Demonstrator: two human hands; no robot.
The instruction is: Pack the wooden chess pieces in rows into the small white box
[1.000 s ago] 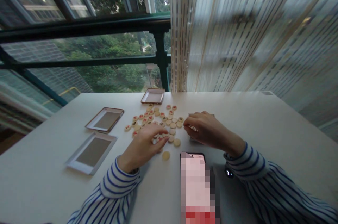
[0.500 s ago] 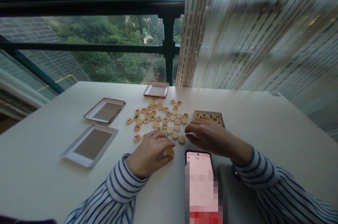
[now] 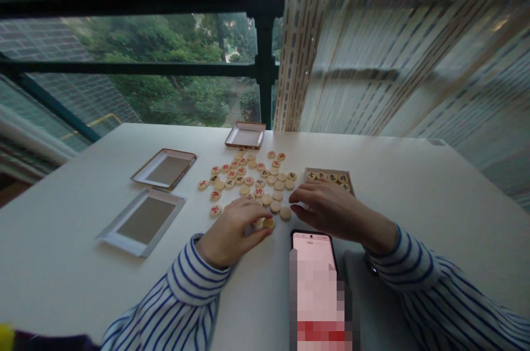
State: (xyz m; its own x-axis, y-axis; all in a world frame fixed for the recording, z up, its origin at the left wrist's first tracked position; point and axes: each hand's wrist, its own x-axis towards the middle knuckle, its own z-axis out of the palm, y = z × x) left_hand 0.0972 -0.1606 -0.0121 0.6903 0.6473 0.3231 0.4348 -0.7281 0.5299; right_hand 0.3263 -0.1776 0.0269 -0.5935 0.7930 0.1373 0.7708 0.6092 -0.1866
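Note:
Several round wooden game discs [image 3: 248, 180] with red or black characters lie scattered on the white table [image 3: 414, 191]. My left hand [image 3: 232, 229] is curled, its fingertips pinching one plain disc [image 3: 269, 223] at the near edge of the pile. My right hand [image 3: 331, 210] rests with fingers bent beside the pile, in front of a small box [image 3: 329, 177] that holds a row of discs. Whether it holds anything is hidden.
A phone [image 3: 317, 279] lies at the near edge between my arms. Two flat lids or trays [image 3: 163, 169] [image 3: 143, 221] sit at the left, a small tray [image 3: 245, 134] at the back. A window railing and a striped curtain stand behind the table.
My left hand drew back from the pile to the lone plain disc nearest me and closed on it. My right hand slid slightly nearer, uncovering the small box.

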